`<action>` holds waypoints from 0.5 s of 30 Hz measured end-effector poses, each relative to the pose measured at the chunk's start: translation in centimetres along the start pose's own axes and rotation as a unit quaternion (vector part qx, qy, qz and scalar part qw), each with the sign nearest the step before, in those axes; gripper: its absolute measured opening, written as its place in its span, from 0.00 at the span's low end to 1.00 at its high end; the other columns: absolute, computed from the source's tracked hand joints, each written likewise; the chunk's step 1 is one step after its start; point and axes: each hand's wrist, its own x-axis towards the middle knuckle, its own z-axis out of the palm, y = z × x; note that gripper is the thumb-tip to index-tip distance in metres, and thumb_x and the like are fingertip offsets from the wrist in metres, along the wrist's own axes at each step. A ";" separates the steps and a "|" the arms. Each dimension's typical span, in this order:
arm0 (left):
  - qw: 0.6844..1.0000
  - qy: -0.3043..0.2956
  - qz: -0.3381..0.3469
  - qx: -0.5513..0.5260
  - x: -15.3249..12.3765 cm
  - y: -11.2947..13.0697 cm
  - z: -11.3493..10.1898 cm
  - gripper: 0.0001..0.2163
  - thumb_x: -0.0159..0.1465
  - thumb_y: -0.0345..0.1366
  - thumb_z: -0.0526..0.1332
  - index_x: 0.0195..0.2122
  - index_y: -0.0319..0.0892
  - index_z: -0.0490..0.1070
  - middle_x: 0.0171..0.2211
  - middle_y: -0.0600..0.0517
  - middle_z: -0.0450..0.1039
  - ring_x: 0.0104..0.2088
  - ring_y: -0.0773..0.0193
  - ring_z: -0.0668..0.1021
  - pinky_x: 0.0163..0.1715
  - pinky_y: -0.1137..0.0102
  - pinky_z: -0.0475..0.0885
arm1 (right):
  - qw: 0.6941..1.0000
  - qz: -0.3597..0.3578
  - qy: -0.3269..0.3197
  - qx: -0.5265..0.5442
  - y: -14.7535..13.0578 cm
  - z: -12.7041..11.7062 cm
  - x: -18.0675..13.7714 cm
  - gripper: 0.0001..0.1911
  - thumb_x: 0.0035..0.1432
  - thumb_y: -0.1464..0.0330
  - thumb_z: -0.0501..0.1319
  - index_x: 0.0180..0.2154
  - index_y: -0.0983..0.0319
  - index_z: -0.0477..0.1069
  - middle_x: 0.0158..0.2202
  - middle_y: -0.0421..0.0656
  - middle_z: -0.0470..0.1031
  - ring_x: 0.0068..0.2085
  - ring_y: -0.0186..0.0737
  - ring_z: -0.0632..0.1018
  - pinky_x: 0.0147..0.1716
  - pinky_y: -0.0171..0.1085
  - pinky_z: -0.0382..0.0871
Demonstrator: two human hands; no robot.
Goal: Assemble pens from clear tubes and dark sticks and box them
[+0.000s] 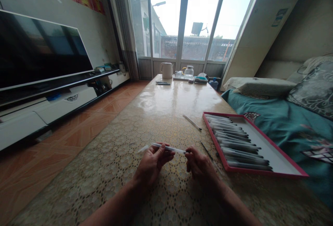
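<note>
A white, see-through pen [171,148] is held level between my hands above the patterned tabletop. My left hand [153,160] is closed around its left part, thumb on top. At the pen's dark right end, my right hand [199,163] pinches with thumb and forefinger. Beyond my left fingers lies a small whitish translucent piece [143,148], partly hidden. A thin dark refill-like stick [206,150] rests on the table to the right of my right hand. Farther off lies another white pen [192,122] with a dark tip.
To the right, a pink-rimmed box [288,156] holds several pens in a row. A white kettle [166,70], a glass pitcher [188,71] and a tissue pack [201,78] stand at the table's far end, near some dark pens [163,83]. A teal-covered sofa [262,115] borders the right side.
</note>
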 end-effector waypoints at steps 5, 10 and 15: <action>1.000 -0.006 0.002 0.000 0.1 -0.1 -0.3 0.03 0.59 0.28 0.63 0.33 0.35 0.69 0.26 0.46 0.79 0.28 0.60 0.82 0.33 0.69 0.78 | 1.000 0.008 -0.005 0.016 0.0 0.0 -0.1 0.20 0.65 0.55 0.42 0.30 0.59 0.61 0.17 0.36 0.70 0.17 0.32 0.70 0.20 0.30 0.59; 1.000 -0.007 0.007 0.000 0.2 0.0 -0.3 0.05 0.58 0.29 0.65 0.32 0.35 0.69 0.27 0.46 0.79 0.28 0.61 0.82 0.33 0.69 0.78 | 1.000 -0.002 0.010 -0.003 0.0 0.1 -0.1 0.16 0.65 0.57 0.44 0.34 0.59 0.62 0.17 0.35 0.70 0.19 0.34 0.72 0.21 0.30 0.59; 1.000 -0.024 0.006 0.004 0.2 -0.1 -0.5 0.11 0.52 0.33 0.70 0.32 0.36 0.70 0.26 0.47 0.79 0.28 0.61 0.81 0.33 0.69 0.77 | 1.000 -0.008 -0.003 0.012 0.0 -0.1 -0.1 0.18 0.65 0.57 0.44 0.27 0.58 0.59 0.17 0.35 0.69 0.19 0.33 0.71 0.23 0.30 0.60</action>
